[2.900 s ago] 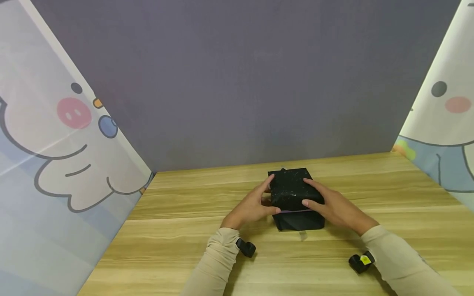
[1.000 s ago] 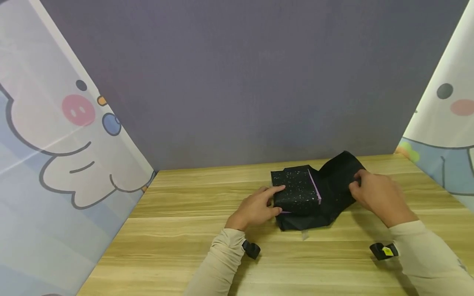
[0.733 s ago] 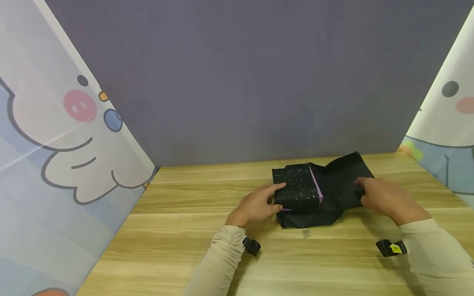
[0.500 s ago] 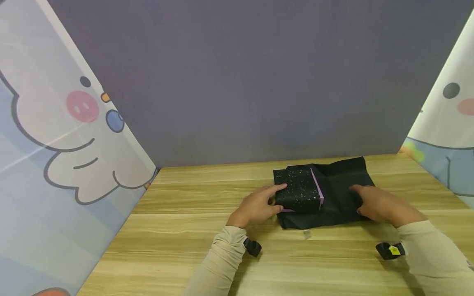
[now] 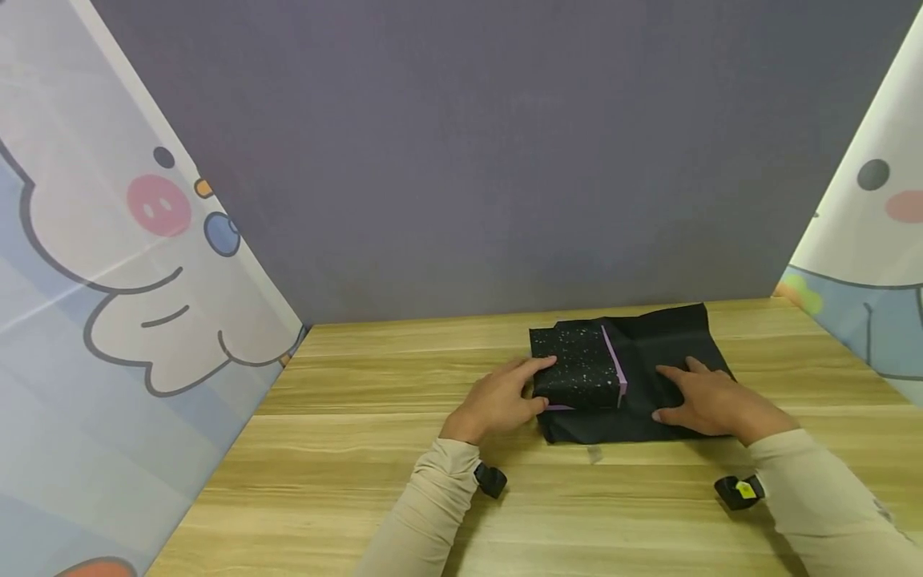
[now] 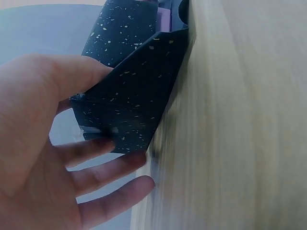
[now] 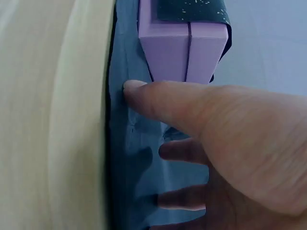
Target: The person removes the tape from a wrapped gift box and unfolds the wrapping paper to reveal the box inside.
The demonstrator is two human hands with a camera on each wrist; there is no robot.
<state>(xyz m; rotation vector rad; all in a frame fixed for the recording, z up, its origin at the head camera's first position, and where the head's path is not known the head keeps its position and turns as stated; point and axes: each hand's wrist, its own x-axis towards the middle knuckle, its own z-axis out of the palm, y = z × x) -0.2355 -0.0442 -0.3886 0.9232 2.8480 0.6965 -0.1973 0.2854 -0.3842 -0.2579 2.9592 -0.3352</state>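
A purple box point(image 7: 165, 57) lies on the table, partly covered by black wrapping paper point(image 5: 577, 369) with white speckles. Its right end is bare, and a seam runs down it in the right wrist view. My left hand point(image 5: 497, 402) grips the wrapped left end, thumb at the front edge and index finger on top; in the left wrist view the other fingers lie by the folded end. To the right, the paper's plain black side point(image 5: 659, 340) is spread out on the table. Over that part, my right hand point(image 5: 710, 401) rests with fingers spread, thumb close to the paper.
The wooden table point(image 5: 346, 465) runs back to a grey panel point(image 5: 469, 160). Cartoon-printed sheets point(image 5: 65, 240) stand at both sides. A small piece of clear tape point(image 5: 594, 454) lies just in front of the paper.
The right hand has pulled the paper off the box's right end, laid it out to the right and let go. It then came back slightly left. The left hand stays on the box.
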